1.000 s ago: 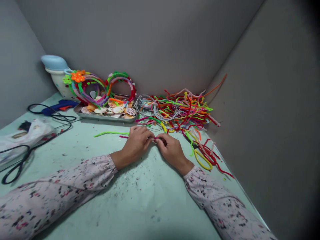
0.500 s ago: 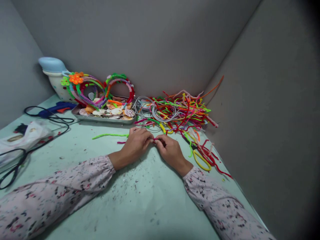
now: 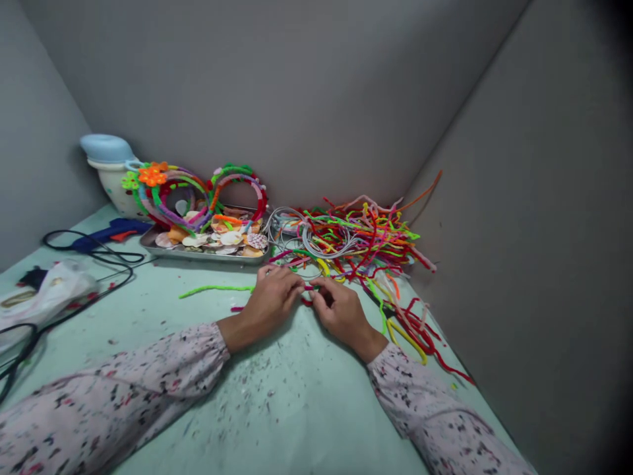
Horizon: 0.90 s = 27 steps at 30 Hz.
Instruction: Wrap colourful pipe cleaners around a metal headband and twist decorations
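Over the middle of the table, my left hand [image 3: 274, 293] and my right hand [image 3: 339, 307] meet fingertip to fingertip. Both pinch a thin magenta pipe cleaner [image 3: 308, 287], and only a short stretch of it shows between them. A dark red piece [image 3: 306, 302] curves just below the fingertips. From behind my left hand a lime-green pipe cleaner [image 3: 212, 288] sticks out to the left, with a short magenta end [image 3: 237, 309] beneath it. The fingers hide how these pieces join.
A metal tray [image 3: 208, 256] of shells, with pipe-cleaner hoops [image 3: 237, 173] on it, stands at the back. Right of it lies a heap of coloured pipe cleaners [image 3: 366, 231] with coiled wire [image 3: 309, 247]. A blue glue gun [image 3: 101, 231], black cord [image 3: 116, 287] and plastic bag [image 3: 64, 284] lie left.
The whole view has shifted, so everything sits lower. My hands stay together, and a dark red curve now shows below the fingertips.
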Each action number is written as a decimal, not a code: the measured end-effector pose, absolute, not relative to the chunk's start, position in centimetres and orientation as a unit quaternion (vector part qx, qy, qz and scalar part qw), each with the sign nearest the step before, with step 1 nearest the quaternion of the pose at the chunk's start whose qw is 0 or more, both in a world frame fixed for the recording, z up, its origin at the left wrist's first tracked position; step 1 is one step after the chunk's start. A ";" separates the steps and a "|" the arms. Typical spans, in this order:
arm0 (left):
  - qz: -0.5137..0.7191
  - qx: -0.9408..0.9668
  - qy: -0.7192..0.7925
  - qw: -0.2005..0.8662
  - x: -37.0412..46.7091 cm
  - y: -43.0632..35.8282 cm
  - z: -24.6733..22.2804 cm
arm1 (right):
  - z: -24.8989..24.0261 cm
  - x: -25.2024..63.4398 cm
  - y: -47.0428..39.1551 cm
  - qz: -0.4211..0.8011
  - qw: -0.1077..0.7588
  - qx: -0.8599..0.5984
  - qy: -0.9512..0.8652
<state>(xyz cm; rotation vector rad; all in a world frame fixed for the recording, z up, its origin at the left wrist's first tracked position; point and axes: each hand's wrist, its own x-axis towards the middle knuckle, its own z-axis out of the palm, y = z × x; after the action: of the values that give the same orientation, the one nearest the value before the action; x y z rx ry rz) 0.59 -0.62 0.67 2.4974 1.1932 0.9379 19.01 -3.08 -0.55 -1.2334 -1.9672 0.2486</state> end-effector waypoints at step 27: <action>0.301 0.860 0.391 0.131 0.6 -0.8 0.6 | -0.9 18.9 -3.1 0.082 0.394 -0.459 -0.792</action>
<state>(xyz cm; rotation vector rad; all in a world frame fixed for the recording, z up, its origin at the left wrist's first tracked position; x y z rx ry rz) 0.60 -0.76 0.58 2.4969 1.1356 0.8743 18.90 -3.12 -0.93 -1.1634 -2.0092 0.2083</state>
